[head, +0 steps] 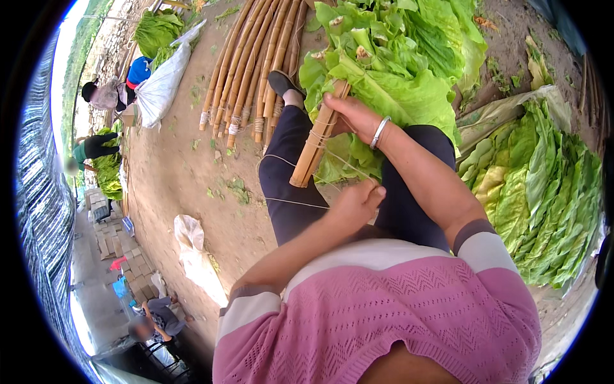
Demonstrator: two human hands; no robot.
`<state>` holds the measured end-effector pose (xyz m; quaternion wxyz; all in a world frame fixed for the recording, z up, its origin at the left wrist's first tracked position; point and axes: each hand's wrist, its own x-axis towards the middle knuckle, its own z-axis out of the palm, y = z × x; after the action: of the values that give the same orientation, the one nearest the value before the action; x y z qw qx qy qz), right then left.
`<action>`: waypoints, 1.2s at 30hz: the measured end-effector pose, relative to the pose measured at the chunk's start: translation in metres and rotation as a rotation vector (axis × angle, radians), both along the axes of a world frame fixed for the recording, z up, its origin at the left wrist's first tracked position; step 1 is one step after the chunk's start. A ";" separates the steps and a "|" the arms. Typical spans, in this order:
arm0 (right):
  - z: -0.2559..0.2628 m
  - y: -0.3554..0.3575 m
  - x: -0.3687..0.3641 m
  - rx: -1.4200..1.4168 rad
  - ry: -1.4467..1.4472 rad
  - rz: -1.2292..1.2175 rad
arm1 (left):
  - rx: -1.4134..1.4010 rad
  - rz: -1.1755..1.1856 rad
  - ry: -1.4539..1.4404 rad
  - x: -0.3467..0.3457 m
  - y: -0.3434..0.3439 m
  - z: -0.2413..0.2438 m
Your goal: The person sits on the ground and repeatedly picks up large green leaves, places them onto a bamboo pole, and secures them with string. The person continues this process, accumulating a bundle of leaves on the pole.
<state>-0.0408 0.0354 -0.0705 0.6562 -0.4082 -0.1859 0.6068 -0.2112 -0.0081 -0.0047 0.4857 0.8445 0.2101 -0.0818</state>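
My right hand (352,115), with a silver bangle at the wrist, grips a bamboo stick (312,156) near the leaves. Twine (319,139) is wound around the stick, and its near end slants down toward my lap. A strand of twine runs from the stick to my left hand (360,201), which is closed on it beside my right thigh. Beyond my right hand, large green leaves (403,86), apparently tobacco, lie across my knees with cut stem ends showing. They cover the far part of the stick.
Several bamboo poles (249,72) with twine-bound ends lie ahead to the left. A heap of green leaves (532,192) rests on sheeting at my right. A white plastic sack (192,249) lies on the dirt floor (163,177). Three people are at the left, one seated person (163,317) nearest.
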 end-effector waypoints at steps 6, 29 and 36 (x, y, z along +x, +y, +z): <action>0.018 -0.005 0.000 -0.006 0.095 0.042 | 0.250 0.214 0.126 0.036 0.190 0.090; 0.007 0.000 -0.003 -0.028 0.093 -0.035 | -0.241 0.423 -0.044 -0.018 0.015 -0.012; 0.016 -0.002 -0.006 -0.035 0.093 -0.027 | 0.001 0.462 -0.142 0.000 0.176 -0.001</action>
<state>-0.0470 0.0336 -0.0547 0.6649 -0.3934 -0.1388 0.6195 -0.2109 0.1678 -0.0052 0.5046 0.7781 0.3629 0.0913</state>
